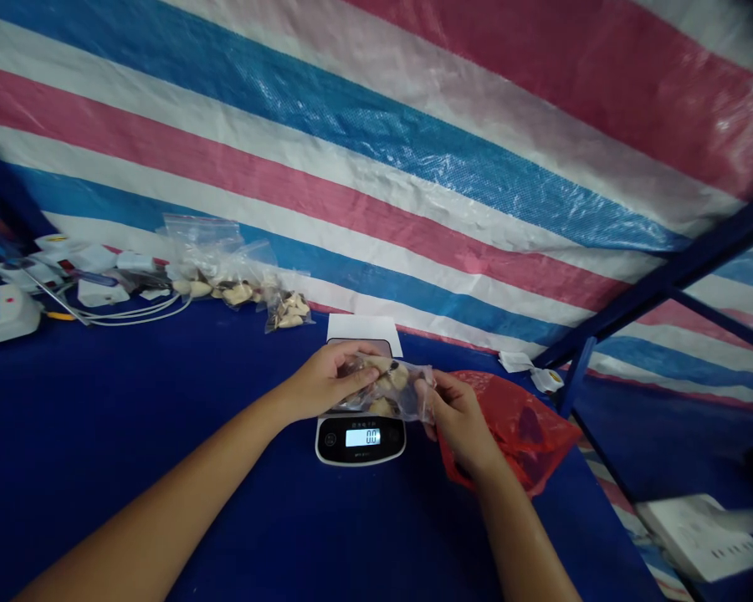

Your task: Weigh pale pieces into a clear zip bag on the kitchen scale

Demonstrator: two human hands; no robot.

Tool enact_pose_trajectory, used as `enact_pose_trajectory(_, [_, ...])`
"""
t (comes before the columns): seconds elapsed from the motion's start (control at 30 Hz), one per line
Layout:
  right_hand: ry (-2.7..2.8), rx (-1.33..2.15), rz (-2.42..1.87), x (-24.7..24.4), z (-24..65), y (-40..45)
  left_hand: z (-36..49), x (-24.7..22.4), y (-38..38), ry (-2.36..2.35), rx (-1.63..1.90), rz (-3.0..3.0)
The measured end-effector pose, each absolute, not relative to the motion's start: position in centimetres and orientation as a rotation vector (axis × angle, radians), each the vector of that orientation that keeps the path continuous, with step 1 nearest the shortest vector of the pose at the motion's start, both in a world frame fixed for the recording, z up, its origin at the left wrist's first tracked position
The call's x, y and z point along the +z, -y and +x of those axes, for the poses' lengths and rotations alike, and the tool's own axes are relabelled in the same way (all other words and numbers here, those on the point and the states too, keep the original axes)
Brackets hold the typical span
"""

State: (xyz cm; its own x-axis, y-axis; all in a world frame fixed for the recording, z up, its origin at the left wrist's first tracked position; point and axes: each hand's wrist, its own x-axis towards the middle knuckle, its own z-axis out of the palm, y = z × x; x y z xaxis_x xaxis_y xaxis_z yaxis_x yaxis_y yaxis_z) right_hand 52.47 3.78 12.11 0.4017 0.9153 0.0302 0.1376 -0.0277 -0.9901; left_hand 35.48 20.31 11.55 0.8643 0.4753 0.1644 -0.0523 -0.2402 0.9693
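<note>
A clear plastic bag with pale and dark dried pieces inside lies sideways between my hands, above a digital scale. My left hand is closed on its left end, thumb on the front. The right end, where the plastic is bunched, is pinched by my right hand. The scale's lit display reads 0.0, and the bag and my left hand hide much of its platform. Right beside my right hand, partly behind it, is a red plastic bag.
Several filled clear bags stand along the back left, near white plugs and cables. White paper lies behind the scale. A blue metal frame rises at the right, with a white power strip at lower right.
</note>
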Motion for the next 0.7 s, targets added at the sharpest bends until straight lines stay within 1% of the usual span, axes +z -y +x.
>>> enact_pose_trajectory(0.1, [0.961, 0.752, -1.527, 12.9, 53.5, -3.3, 35.0, 11.4, -21.4, -0.443, 0.552, 1.946])
enact_pose_trajectory(0.23, [0.758, 0.501, -1.499, 14.4, 56.6, -1.9, 34.7, 11.1, -22.8, -0.558, 0.743, 2.297])
enact_pose_trajectory(0.3, [0.657, 0.389, -1.452, 15.1, 58.1, -0.2, 34.7, 10.6, -23.4, -0.538, 0.828, 2.34])
enact_pose_trajectory(0.37, [0.608, 0.371, -1.468, 15.5, 58.9, 2.5, 34.6, 10.0, -24.1, -0.55, 0.894, 2.283])
enact_pose_trajectory(0.43, [0.647, 0.46, -1.629, 15.5, 58.9, 5.5, 34.6, 9.3, -24.8, -0.616, 0.941, 2.182])
enact_pose_trajectory(0.5, [0.769, 0.524, -1.906, 15.0, 58.3, 8.3, 34.6, 8.6, -25.8, -0.712, 0.993, 2.08])
enact_pose_trajectory(0.6, [1.02, 0.332, -2.322, 13.3, 57.8, 10.5, 34.6, 7.7, -27.0, -0.802, 1.083, 1.995])
enact_pose_trajectory(0.7, [1.201, 0.106, -2.575, 11.3, 57.9, 10.4, 34.7, 7.1, -27.8, -0.832, 1.115, 1.94])
